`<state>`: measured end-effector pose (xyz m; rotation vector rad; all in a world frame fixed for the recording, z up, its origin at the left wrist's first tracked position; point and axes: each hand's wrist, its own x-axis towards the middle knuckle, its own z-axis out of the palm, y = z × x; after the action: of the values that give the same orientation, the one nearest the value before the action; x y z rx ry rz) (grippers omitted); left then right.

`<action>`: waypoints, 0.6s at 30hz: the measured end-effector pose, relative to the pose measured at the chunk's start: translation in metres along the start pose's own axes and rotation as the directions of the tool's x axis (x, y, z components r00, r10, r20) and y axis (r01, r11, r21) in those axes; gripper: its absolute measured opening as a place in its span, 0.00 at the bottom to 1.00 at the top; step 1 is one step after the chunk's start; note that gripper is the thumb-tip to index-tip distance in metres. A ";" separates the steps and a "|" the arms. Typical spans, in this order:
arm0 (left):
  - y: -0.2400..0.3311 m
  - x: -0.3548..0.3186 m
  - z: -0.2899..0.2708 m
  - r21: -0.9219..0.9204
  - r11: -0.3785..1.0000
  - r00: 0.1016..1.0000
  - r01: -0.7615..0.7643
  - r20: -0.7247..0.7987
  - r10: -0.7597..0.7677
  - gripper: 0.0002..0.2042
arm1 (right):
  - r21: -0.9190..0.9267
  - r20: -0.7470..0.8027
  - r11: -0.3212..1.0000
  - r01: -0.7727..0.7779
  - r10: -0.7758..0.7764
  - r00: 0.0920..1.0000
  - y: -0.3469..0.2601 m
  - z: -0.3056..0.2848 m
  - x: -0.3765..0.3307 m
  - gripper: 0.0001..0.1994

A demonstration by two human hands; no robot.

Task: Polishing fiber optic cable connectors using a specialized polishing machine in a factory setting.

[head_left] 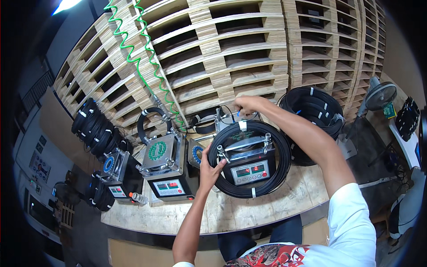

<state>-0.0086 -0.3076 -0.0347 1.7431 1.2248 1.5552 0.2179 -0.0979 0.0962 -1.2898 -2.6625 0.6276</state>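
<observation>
A large coil of black cable (285, 162) stands tilted in front of a machine with a red digital display (250, 171); the display shows through the ring. My left hand (210, 171) grips the coil's left side, thumb in front and the other fingers mostly hidden behind. Above the coil's top, my right hand (247, 106) is closed in a pinch at a blue-tipped cable end (239, 114). White tags band the coil at top and bottom. Two metal posts (267, 140) of the machine rise inside the ring.
Left of the coil stand a machine with a green-dotted top plate (156, 151) and a smaller one (117, 167). A small bottle (138, 198) lies between them. More black coils (313, 104) are stacked at right, near a fan (381, 95). Wooden pallets (213, 53) rise behind; green spiral hoses (129, 46) hang down.
</observation>
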 end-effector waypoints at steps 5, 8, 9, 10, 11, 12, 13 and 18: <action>0.026 0.049 -0.039 0.375 0.909 0.978 -0.183 -0.025 0.208 0.18 | 0.470 -0.550 0.833 0.292 0.018 0.835 -0.021 0.037 -0.061 0.08; 0.089 0.112 -0.013 0.446 0.797 0.912 -0.407 0.161 0.376 0.16 | 0.591 -0.725 0.725 0.355 0.283 0.628 -0.015 0.066 -0.091 0.08; 0.101 0.132 0.000 0.493 0.702 0.857 -0.514 0.284 0.429 0.15 | 0.567 -0.795 0.679 0.467 0.301 0.527 -0.006 0.079 -0.092 0.07; 0.107 0.149 0.007 0.533 0.593 0.797 -0.603 0.399 0.452 0.14 | 0.530 -0.844 0.622 0.577 0.318 0.432 -0.005 0.088 -0.088 0.07; 0.111 0.164 0.014 0.545 0.592 0.804 -0.594 0.388 0.450 0.14 | 0.529 -0.843 0.618 0.582 0.307 0.441 -0.008 0.090 -0.087 0.07; 0.109 0.179 0.029 0.667 0.452 0.796 -0.592 0.573 0.196 0.14 | 0.528 -0.844 0.635 0.564 0.322 0.428 -0.007 0.091 -0.087 0.07; 0.107 0.189 0.042 0.735 0.282 0.743 -0.617 0.662 -0.102 0.13 | 0.526 -0.846 0.651 0.548 0.336 0.414 -0.006 0.090 -0.089 0.07; 0.071 0.205 0.073 0.735 0.137 0.690 -0.664 0.673 -0.267 0.09 | 0.489 -0.858 0.722 0.489 0.298 0.418 -0.010 0.093 -0.089 0.06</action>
<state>0.0698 -0.1509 0.1115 3.0231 1.6753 -0.3740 0.2406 -0.2012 0.0224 -0.7990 -1.3114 0.5551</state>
